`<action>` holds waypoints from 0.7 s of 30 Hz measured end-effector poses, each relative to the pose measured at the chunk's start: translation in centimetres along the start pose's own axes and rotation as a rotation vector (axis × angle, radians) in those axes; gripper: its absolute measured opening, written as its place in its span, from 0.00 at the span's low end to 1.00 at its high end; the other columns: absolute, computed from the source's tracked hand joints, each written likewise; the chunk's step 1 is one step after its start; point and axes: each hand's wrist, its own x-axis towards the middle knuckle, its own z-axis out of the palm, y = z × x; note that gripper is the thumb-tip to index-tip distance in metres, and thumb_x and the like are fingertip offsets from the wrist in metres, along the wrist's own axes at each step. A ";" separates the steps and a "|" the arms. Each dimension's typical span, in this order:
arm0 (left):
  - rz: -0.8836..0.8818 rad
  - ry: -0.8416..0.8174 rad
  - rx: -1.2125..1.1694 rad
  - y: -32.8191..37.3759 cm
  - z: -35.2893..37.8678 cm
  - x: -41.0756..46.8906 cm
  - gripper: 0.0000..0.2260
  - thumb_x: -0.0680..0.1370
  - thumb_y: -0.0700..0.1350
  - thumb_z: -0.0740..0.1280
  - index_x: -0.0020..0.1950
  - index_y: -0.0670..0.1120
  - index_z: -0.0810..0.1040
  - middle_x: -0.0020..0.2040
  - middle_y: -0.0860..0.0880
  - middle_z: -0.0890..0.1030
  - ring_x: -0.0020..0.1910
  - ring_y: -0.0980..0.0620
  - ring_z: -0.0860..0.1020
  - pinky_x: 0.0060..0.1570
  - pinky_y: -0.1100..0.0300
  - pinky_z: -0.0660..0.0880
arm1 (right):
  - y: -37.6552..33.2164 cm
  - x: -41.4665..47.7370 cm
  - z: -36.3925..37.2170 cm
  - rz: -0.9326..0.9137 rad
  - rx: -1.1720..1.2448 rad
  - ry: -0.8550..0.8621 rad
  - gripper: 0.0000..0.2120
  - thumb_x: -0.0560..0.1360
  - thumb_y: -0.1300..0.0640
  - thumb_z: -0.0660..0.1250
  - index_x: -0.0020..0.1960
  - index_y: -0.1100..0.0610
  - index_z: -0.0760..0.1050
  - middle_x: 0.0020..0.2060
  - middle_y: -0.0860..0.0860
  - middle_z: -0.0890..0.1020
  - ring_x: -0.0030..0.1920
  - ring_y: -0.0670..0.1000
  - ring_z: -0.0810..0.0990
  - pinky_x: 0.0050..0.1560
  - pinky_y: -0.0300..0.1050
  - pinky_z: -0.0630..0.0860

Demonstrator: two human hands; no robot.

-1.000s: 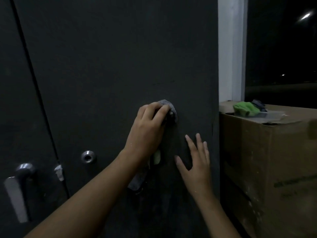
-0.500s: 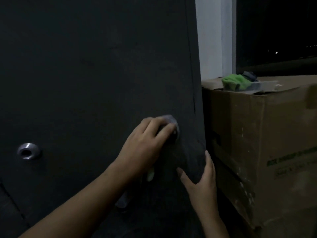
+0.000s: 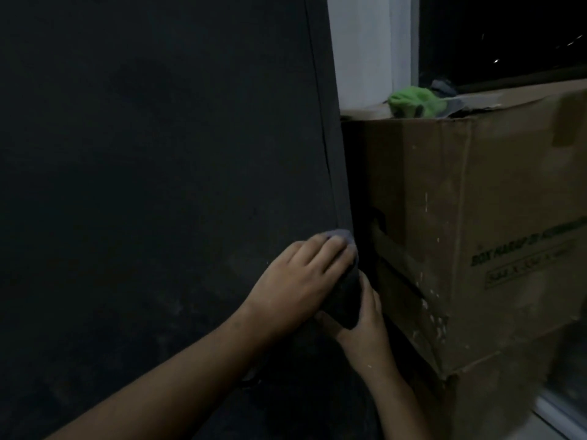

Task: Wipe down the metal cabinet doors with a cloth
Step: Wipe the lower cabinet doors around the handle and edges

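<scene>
Now, vs. 0.5 s ago: left hand has shifted right across the cabinet door and sits at the door's right edge. Its fingers are bent over the grey cloth, pressing it to the metal. The cloth pokes out past the fingertips, at the edge seam. Right hand has moved off the door face to the cabinet's right corner, just below the left hand: fingers straight, thumb spread, holding nothing. Dark patch betw. the two hands: can't tell if cloth or cabinet. Round lock, seen at left earlier, is out of view. Cardboard box stands just beside the cabinet, w/ a green rag on top, pos. unchanged.
</scene>
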 end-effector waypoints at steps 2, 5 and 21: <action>0.045 -0.017 0.017 0.2 0.2 -1.0 0.33 0.69 0.48 0.70 0.74 0.44 0.71 0.69 0.44 0.74 0.65 0.45 0.71 0.58 0.54 0.76 | 0.7 -0.1 -0.2 0.015 0.010 -0.027 0.47 0.67 0.45 0.80 0.79 0.47 0.59 0.75 0.47 0.64 0.66 0.35 0.62 0.52 0.18 0.62; 0.066 -0.058 0.004 0.1 -0.2 -1.6 0.31 0.70 0.47 0.72 0.73 0.44 0.72 0.67 0.44 0.75 0.62 0.45 0.73 0.55 0.54 0.77 | 1.3 -0.3 -0.3 0.017 0.045 -0.044 0.48 0.67 0.43 0.79 0.80 0.47 0.59 0.75 0.47 0.65 0.68 0.38 0.64 0.57 0.23 0.62; 0.002 -0.029 -0.075 1.3 0.4 2.9 0.27 0.73 0.44 0.71 0.72 0.45 0.73 0.67 0.44 0.74 0.63 0.45 0.74 0.53 0.54 0.77 | 2.8 0.0 -1.5 -0.156 0.118 0.002 0.36 0.74 0.61 0.71 0.75 0.38 0.63 0.73 0.44 0.70 0.75 0.42 0.65 0.76 0.52 0.65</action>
